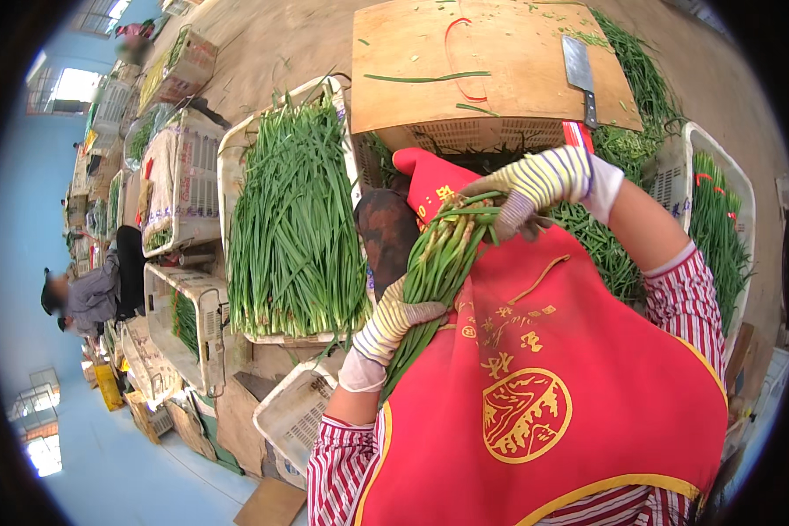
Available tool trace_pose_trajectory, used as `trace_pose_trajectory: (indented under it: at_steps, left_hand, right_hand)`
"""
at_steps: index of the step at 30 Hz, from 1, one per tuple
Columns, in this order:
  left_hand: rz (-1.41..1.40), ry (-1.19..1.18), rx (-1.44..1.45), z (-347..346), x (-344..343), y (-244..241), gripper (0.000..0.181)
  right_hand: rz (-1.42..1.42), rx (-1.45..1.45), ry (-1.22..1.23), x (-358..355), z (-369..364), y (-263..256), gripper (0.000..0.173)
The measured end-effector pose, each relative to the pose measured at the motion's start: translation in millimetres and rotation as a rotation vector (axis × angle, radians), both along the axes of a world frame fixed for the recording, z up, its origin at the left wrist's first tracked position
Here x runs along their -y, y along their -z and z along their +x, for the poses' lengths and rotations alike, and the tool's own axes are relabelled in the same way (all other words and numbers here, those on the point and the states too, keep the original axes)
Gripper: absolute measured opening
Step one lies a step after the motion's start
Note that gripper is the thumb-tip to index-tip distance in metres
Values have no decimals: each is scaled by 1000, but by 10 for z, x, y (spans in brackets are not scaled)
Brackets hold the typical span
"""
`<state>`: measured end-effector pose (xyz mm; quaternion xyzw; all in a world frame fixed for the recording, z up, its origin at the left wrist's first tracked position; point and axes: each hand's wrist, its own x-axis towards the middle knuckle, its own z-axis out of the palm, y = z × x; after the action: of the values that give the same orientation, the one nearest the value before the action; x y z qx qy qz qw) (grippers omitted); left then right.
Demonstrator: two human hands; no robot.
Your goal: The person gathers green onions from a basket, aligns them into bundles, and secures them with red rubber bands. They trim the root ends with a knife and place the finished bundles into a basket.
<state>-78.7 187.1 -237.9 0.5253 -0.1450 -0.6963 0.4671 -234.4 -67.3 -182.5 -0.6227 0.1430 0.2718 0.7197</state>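
Note:
A bunch of green garlic chives lies slantwise in front of my red apron, its pale root ends upward. My left hand, in a striped knit glove, wraps around the lower leaves. At the root ends, my right hand in a matching glove grips stalks between thumb and fingers. Some of its fingertips are hidden behind the stalks and the palm. Beyond my hands is a wooden board on a crate, with a cleaver near its right side and a red tie strip on top.
To the left stands a white plastic crate piled with loose chives. Another crate at right holds chives bound with red ties. Loose greens lie beside my right arm. A seated person is at far left, near more crates.

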Motion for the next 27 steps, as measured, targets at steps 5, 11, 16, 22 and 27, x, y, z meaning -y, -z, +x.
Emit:
trace_pose_trajectory:
  at_steps: [5,11,16,22,27]
  left_hand:
    - [40,115,-31,15,223,12,47]
    - [77,309,-88,77,294,75,59]
    - [113,204,-145,19,391,68,43]
    - [105,103,-112,-123,523,89,42]
    - [102,55,-135,-112,438,132,43]
  right_hand:
    - [-110,11,427,-184,-342,545,31]
    - [-315,35,994,232,-881,691,26]
    - [-977,-184,293,117,-1312,898,32]
    - [-1137,239,791,-246,-952,669,14]
    - [-622,117,981,-528,-496,786,40]
